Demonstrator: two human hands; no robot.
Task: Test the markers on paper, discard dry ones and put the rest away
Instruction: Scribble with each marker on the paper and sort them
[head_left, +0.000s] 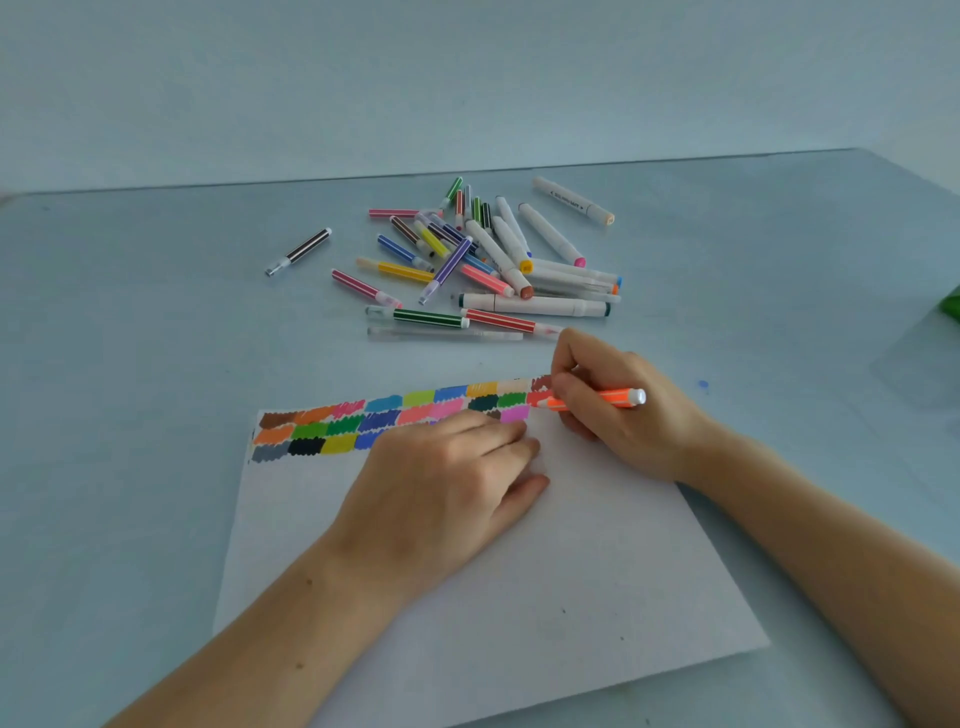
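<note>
Lots of colours are already on the paper (467, 571). The right hand (618, 405) grips an orange marker (597, 399); the left hand (441, 488) lies flat. The pile (483, 260) beyond both hands still needs putting away.

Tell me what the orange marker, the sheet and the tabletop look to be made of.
Orange marker: likely plastic; smooth striped barrel with a glossy white end cap.
Sheet: paper, matte white; it lies thin and flat and has taken the ink swatches.
Tabletop: smooth pale blue surface with a soft sheen, maybe laminate or painted board; the material is unclear.
</note>
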